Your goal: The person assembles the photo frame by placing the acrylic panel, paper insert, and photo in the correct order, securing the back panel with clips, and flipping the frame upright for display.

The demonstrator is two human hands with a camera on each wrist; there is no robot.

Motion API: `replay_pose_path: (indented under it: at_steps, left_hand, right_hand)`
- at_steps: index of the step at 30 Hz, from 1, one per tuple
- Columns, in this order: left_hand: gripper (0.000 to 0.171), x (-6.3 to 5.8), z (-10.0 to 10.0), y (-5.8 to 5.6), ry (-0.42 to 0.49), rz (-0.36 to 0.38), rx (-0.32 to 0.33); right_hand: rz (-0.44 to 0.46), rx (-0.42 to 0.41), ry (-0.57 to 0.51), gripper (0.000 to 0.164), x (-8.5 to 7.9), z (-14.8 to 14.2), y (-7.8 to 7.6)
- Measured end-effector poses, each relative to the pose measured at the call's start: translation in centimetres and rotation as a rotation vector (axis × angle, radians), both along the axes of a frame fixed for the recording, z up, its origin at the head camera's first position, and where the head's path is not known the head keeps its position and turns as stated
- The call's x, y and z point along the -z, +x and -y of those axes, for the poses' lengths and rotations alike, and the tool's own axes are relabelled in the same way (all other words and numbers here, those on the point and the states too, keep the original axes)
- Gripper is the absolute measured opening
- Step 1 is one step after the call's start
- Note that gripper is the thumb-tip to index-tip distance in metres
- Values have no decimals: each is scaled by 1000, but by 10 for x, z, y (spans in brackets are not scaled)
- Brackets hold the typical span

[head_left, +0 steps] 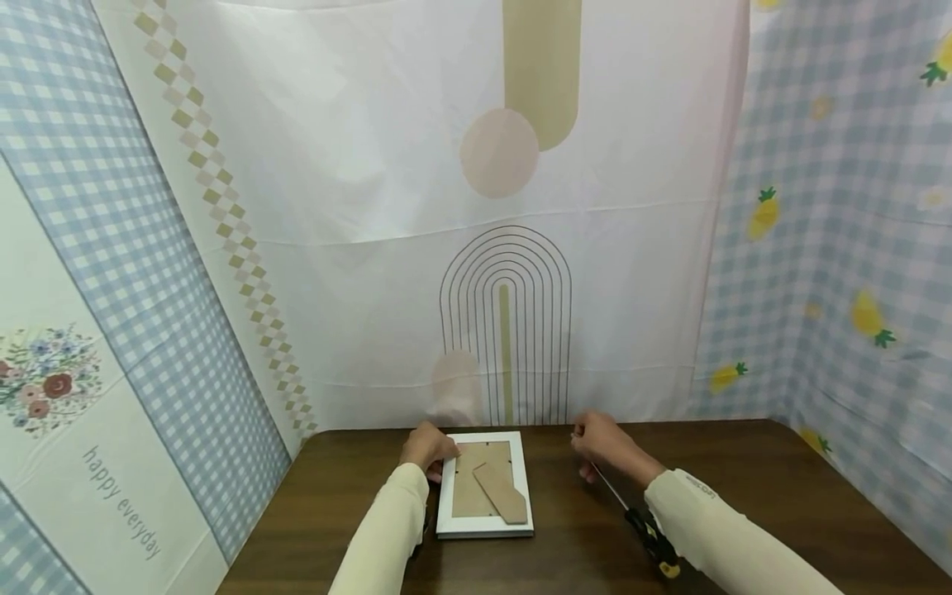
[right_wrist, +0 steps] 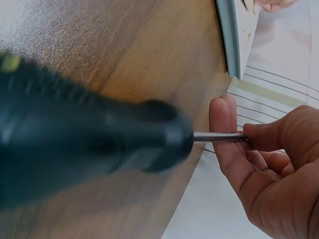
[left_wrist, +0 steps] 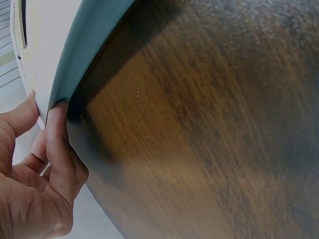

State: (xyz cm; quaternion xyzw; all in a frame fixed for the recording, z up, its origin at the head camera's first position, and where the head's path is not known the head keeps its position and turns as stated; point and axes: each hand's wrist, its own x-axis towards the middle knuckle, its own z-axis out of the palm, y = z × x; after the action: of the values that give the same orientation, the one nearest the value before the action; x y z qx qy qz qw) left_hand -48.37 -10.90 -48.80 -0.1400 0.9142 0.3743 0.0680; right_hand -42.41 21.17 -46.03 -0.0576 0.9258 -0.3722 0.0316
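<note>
A white picture frame [head_left: 484,524] lies face down on the table, its brown backing board [head_left: 468,496] and angled stand [head_left: 500,494] uppermost. My left hand [head_left: 427,449] grips its upper left edge; in the left wrist view the thumb [left_wrist: 25,113] is on the back and a finger [left_wrist: 57,124] curls under the side. My right hand [head_left: 608,445], right of the picture frame, pinches a screwdriver [head_left: 654,541] by its metal shaft [right_wrist: 217,136] between thumb and fingers. The black and yellow handle [right_wrist: 99,134] points back toward the right forearm. The screwdriver's tip is hidden in the hand.
The dark brown wooden table [head_left: 342,496] ends at a hanging patterned cloth [head_left: 372,330] just behind both hands. More cloth, blue checked, hangs on the left [head_left: 134,207] and right sides.
</note>
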Motion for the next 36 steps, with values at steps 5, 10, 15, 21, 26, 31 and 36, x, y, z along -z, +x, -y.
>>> replay_pose_path:
  at_steps: [5, 10, 15, 21, 26, 31, 36]
  left_hand:
    - [30, 2, -2, -3, -10, 2, 9]
    - [29, -6, -6, 7, -22, -19, 22]
    - [31, 0, -6, 1, -34, -38, 37]
    - [27, -9, -11, 8, -42, -23, 10]
    - [26, -7, -10, 8, -51, -25, 8]
    - [26, -7, -9, 10, -52, -20, 12]
    - [26, -5, -5, 8, -61, -11, 2]
  right_hand:
    - [31, 40, -12, 26, 7, -5, -3]
    - [50, 73, -16, 24, 13, -11, -5]
    - [57, 102, -20, 5, 18, -18, -10]
    - [-1, 107, 81, 14, 23, -22, -13]
    - [-5, 123, 67, 28, 29, -24, -14]
    - [16, 134, 44, 30, 32, -25, -15]
    - [20, 133, 144, 41, 31, -25, -15]
